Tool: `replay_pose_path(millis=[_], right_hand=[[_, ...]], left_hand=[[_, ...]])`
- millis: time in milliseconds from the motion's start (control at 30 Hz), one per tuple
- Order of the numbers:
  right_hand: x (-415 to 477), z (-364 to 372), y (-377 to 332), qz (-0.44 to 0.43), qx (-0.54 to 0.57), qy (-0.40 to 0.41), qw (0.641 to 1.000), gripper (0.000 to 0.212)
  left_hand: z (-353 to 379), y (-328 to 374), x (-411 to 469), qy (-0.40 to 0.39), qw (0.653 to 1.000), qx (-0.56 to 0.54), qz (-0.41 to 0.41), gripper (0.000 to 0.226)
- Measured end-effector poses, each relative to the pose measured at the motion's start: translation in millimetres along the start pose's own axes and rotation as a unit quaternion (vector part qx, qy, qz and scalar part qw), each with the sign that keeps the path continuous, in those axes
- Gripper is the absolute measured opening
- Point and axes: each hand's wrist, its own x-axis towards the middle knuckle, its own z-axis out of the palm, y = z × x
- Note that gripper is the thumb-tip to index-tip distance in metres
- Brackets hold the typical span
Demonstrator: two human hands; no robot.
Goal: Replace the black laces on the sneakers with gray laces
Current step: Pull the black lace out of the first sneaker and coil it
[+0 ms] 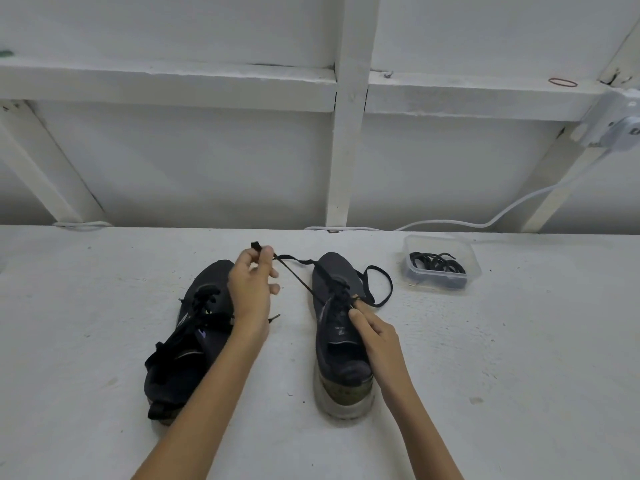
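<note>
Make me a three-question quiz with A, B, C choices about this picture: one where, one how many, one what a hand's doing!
1. Where is the plastic box, compared with the sneakers? A. left B. right C. between them
2. How many sneakers are on the table? A. one B. three C. two
3. What is the left hand doing? A. pinching a black lace B. lying flat C. holding the box

Answers: 1 B, it sits past the right-hand sneaker; 2 C, a pair stands side by side; 3 A, it pinches the lace end.
</note>
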Motion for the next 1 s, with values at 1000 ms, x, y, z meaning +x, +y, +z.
replay_pose_path(millis=[1000], right_hand=[[48,-7,-59,-0.289,-0.525,-0.139,0.788,0.038]], left_hand=[[12,-63,-37,-0.146,0.978,0.15,0.004,0.025]])
